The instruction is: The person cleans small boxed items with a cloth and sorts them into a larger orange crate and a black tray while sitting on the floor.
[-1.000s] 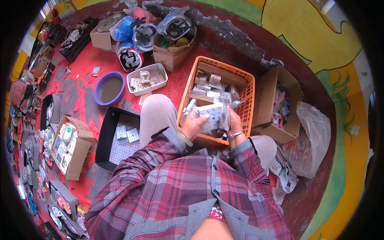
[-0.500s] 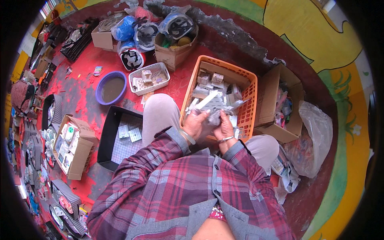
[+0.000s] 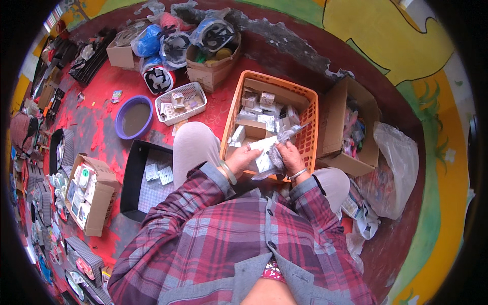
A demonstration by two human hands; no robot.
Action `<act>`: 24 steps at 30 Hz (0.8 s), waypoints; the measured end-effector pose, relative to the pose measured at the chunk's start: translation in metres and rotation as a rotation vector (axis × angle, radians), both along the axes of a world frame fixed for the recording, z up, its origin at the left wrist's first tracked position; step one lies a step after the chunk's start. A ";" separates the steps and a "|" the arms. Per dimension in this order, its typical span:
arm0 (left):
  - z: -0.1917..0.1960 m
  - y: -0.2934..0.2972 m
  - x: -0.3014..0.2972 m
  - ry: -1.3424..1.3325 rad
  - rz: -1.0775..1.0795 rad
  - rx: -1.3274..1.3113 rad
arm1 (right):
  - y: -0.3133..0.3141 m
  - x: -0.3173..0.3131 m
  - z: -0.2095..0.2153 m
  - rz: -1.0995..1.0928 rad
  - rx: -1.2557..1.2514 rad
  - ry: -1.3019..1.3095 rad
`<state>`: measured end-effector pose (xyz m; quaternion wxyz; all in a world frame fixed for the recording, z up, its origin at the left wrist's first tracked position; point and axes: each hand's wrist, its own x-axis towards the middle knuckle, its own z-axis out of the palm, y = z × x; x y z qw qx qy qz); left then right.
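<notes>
In front of my lap, over the near part of an orange plastic basket (image 3: 311, 122), both my hands are closed. My left hand (image 3: 242, 159) grips one side of a flat white packet (image 3: 264, 147). My right hand (image 3: 290, 157) has a crumpled grey cloth (image 3: 278, 157) in its fingers, pressed against the packet's other side. Its fingertips are partly hidden by the cloth. Inside the basket are several small white boxes (image 3: 267, 98) and packets, with a brown cardboard piece (image 3: 252, 130) among them.
Left of my knee stands a black bin (image 3: 133, 179) with two small packets. Beyond are a white basket (image 3: 198, 108), a purple basin (image 3: 120, 122) and bagged helmets (image 3: 175, 50). A cardboard box (image 3: 333, 133) and plastic bag (image 3: 399, 168) sit right; another full box (image 3: 101, 203) is left.
The grey cloth has shifted from spread over the packet to bunched at its right side, and the white packet now shows more. My left hand has moved slightly left and down.
</notes>
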<state>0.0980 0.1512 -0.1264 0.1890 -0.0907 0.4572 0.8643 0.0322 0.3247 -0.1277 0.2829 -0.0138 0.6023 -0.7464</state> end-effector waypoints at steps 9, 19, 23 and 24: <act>-0.031 0.001 -0.008 0.226 0.409 -0.146 | -0.026 0.034 -0.003 -0.263 -0.487 -0.503; -0.004 0.001 -0.004 0.522 0.528 -0.530 | -0.030 0.045 -0.009 0.065 -0.415 -0.496; 0.060 -0.066 -0.002 0.379 0.754 -0.346 | -0.008 0.032 0.019 0.066 -0.341 -0.389; 0.086 -0.084 0.005 0.390 0.883 -0.429 | 0.002 0.027 0.016 0.038 -0.340 -0.375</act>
